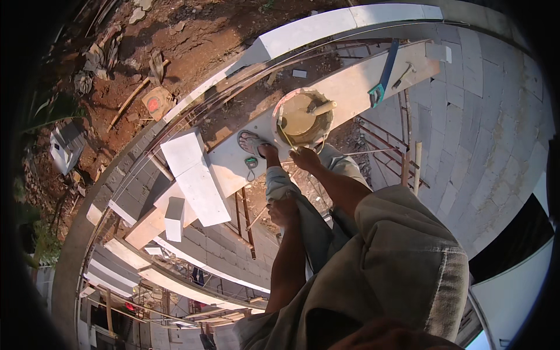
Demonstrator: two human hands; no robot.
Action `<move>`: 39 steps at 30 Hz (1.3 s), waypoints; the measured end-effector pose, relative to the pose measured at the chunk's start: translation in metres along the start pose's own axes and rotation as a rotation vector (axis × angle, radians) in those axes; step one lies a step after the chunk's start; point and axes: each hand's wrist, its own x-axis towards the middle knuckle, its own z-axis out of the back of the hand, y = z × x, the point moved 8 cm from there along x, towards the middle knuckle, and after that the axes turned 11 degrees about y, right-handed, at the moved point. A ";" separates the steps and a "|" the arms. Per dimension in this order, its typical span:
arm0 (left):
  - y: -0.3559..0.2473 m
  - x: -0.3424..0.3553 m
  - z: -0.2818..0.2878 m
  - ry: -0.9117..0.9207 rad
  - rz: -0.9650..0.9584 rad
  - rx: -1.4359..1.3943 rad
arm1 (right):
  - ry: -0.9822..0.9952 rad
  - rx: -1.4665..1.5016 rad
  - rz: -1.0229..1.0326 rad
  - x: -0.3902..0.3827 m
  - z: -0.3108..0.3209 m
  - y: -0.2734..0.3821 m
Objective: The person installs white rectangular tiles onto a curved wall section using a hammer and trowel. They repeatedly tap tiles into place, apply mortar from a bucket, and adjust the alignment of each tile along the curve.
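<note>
A round bucket [274, 119] of wet grey mix stands on a wooden plank, a pale tool handle [324, 107] leaning out of it. My right hand [305, 158] is closed at the bucket's near rim, where its yellow wire handle comes down. Lower down, my left hand [284, 211] lies against my knee with its fingers curled; what is inside them, if anything, is hidden. Beside my sandalled foot [254, 142] lies a green tape measure [251, 163]. Farther along the plank are a hand saw [385, 76] with a teal handle and a hammer [403, 76].
The plank [350, 93] runs high on scaffolding [402, 140] between pale block walls [466, 140]. White blocks [195, 178] rest on its left part, with a smaller block [174, 219] nearby. Past the curved wall top [315, 28] lies reddish soil; a drop opens below the plank.
</note>
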 end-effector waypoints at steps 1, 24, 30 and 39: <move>-0.009 0.003 -0.001 0.012 -0.024 0.022 | -0.033 0.046 -0.011 0.002 0.011 -0.002; -0.022 -0.001 -0.026 -0.101 0.090 -0.051 | -0.285 0.840 -0.041 -0.064 0.244 -0.207; -0.018 0.001 -0.040 0.021 0.095 -0.068 | -0.245 1.120 0.005 -0.020 0.234 -0.233; -0.005 0.005 -0.042 0.099 0.115 -0.016 | -0.238 0.728 -0.008 0.017 0.229 -0.207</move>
